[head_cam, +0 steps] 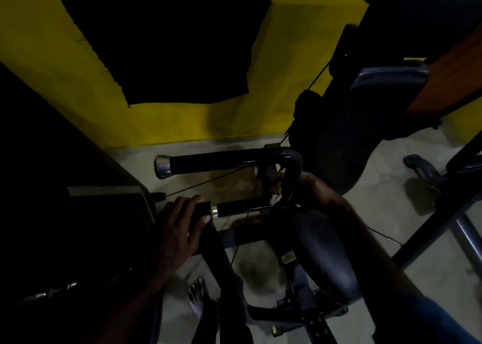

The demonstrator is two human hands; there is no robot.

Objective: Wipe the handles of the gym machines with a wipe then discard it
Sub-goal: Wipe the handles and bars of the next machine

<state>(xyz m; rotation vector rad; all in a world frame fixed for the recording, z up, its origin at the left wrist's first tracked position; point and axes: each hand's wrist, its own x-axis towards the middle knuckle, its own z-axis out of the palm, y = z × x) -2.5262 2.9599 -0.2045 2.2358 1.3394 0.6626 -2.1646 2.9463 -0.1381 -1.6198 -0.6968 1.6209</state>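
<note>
the wiping looks to be mid-way on this u-shaped black cable handle with two foam grips (287,169): the small white crumpled wipe (275,199) sits at the bend near the nearer grip, so the farther grip with the chrome end cap (208,162), any other machines and the discarding seem still to come. the left hand (182,221) curls round the end of the nearer black grip with the silver collar (242,206), steadying it. the right hand (315,190) is at the bend, apparently pinching the wipe against the bar, though the dim light hides its fingers.
</note>
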